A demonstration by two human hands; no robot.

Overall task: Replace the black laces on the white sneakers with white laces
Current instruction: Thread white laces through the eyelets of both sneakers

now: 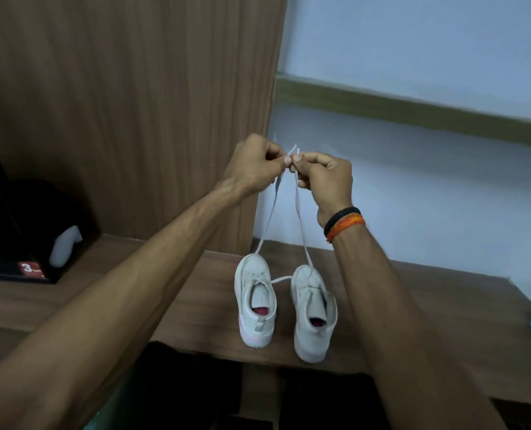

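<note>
Wood-grain panelling [118, 103] fills the left of the scene, a pale blue wall [428, 41] the right, and beneath them runs a brown wooden shelf [444, 321] where all the action sits. Two white sneakers [256, 301] stand side by side on that shelf, heels toward us, toes to the wall, pink insoles showing. No black lace is visible anywhere on them, so by my reading the swap is well along.

Up above, both arms reach forward. The left hand [253, 166] and the right hand [326, 178] meet almost knuckle to knuckle, fingers curled and pinching the ends of a white lace [298, 200], its two strands running taut down, one to each shoe. A short stretch of lace also bridges the gap between the pair.

The strands appear to be matched for length, tips side by side. Done well, that means an even pull on both, tips level, shoes kept flat on the shelf rather than dragged. Pull harder on one side and one end finishes short.
</note>
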